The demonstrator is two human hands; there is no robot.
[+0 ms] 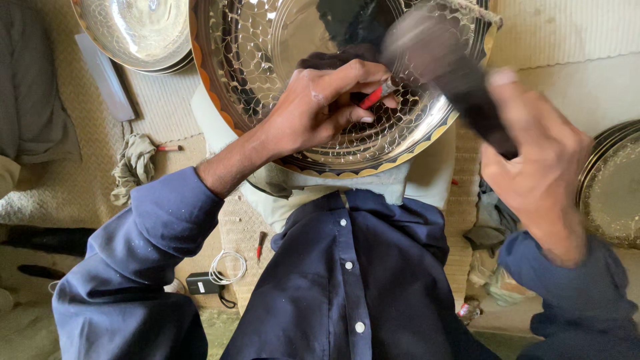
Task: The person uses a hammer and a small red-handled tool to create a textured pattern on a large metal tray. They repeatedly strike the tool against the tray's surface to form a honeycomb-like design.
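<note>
Risk sits at our left hand [313, 110], pinching a red-handled chisel [371, 98] against the engraved brass tray [267, 67] propped on our lap: we judge a skewed blow from the blurred dark mallet [453, 73], gripped tight in our right hand [533, 167], could slip onto fingers or scar the pattern. Leftward lie another tray [133, 30], a rag [133, 167], a charger [203, 283]; rightward, one more tray [613, 187], all well apart.
</note>
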